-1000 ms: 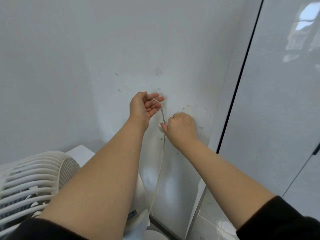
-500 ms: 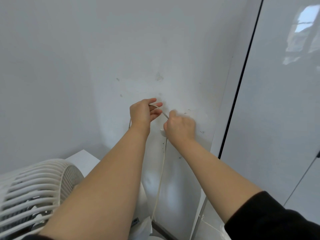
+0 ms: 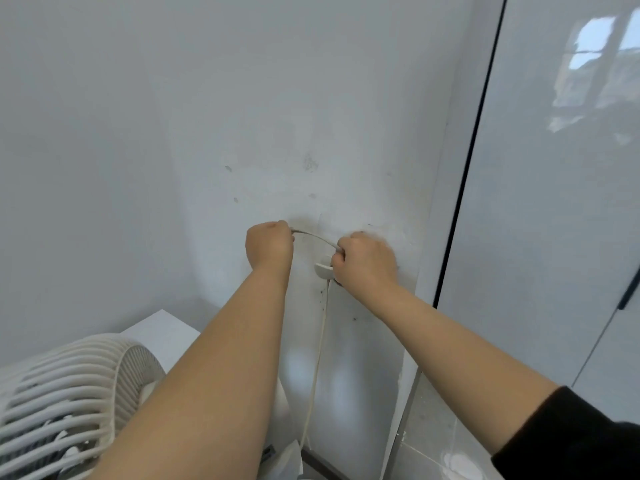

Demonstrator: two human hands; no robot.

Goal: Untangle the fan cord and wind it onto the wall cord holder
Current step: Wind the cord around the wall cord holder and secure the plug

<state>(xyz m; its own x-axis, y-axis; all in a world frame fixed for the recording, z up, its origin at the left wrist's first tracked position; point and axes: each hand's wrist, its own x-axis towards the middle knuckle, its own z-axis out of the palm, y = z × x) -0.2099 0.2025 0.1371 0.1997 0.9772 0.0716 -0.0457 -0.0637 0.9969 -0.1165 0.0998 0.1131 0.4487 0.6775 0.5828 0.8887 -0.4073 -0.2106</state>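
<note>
Now both fists up at the wall (image 3: 138, 133); left hand (image 3: 268, 245) curled tight round the fan cord (image 3: 313, 236); right hand (image 3: 363, 259) gripping it too, against the white cord holder (image 3: 323, 269); short arc between them; remainder hanging below the holder toward the fan (image 3: 69, 386).

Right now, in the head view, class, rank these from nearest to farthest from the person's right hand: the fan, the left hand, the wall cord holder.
1. The cord holder: on the wall, right against the right hand, on its left side.
2. The left hand: further left, linked by a short span of cord.
3. The fan: far below, at bottom left.
</note>
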